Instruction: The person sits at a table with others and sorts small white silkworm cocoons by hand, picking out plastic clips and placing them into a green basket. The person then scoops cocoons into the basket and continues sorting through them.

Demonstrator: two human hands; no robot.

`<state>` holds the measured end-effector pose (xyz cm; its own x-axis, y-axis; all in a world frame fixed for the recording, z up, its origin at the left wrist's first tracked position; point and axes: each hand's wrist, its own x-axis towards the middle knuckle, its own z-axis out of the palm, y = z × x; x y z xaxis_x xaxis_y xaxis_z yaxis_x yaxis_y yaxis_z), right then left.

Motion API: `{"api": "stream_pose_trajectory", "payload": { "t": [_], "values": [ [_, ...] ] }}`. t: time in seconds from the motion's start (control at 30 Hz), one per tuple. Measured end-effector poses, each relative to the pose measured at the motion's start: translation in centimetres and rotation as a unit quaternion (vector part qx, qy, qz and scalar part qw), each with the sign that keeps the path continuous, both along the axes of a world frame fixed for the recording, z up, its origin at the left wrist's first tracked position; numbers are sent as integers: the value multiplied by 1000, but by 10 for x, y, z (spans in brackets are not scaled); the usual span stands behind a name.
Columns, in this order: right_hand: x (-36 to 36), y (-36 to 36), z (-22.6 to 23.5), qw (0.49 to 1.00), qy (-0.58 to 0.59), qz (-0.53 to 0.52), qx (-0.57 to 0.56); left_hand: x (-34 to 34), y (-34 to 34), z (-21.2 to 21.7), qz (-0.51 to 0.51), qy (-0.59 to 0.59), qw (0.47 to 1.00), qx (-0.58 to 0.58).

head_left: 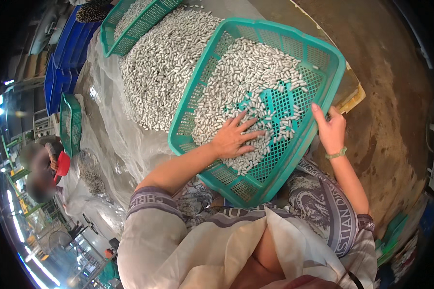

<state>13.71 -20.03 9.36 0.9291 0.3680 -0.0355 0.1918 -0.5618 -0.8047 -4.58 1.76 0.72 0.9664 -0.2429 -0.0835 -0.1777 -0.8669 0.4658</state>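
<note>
A green plastic basket (336, 72) with mesh walls and floor sits tilted in front of me. Small pale grey cylindrical pieces (255, 62) cover much of its floor, thickest at the far and left sides. My left hand (235, 138) lies palm down on the pieces, fingers spread, holding nothing that I can see. With its thumb over the rim, my right hand (330, 127) grips the basket's right wall; its other fingers are partly hidden behind that wall. Bare green mesh shows between the pieces right of my left hand.
A large heap of the same pieces (164, 62) lies on clear plastic sheeting (115, 130) at the left. Behind it stands a second green basket (142, 26). Blue crates (72, 48) and another green basket (71, 125) are farther left, near another person (41, 168).
</note>
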Motion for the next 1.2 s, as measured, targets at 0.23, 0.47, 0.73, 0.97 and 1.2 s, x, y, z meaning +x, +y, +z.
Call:
{"api": "stream_pose_trajectory", "payload": {
  "t": [0.23, 0.47, 0.73, 0.97, 1.2],
  "values": [
    [1, -40, -67, 985, 96, -124, 68, -39, 80, 65, 235, -10, 940, 246],
    [102, -52, -44, 970, 186, -156, 25, -124, 97, 11, 612, 158, 693, -346],
    [216, 5, -78, 951, 303, 41, 38, -124, 108, 15, 520, 116, 844, -65],
    [170, -25, -39, 950, 110, 238, -167, -91, 152, 43, 506, 21, 860, -62],
    [83, -47, -3, 961, 259, 88, -33, -50, 191, 28, 385, -96, 893, 214]
  ]
}}
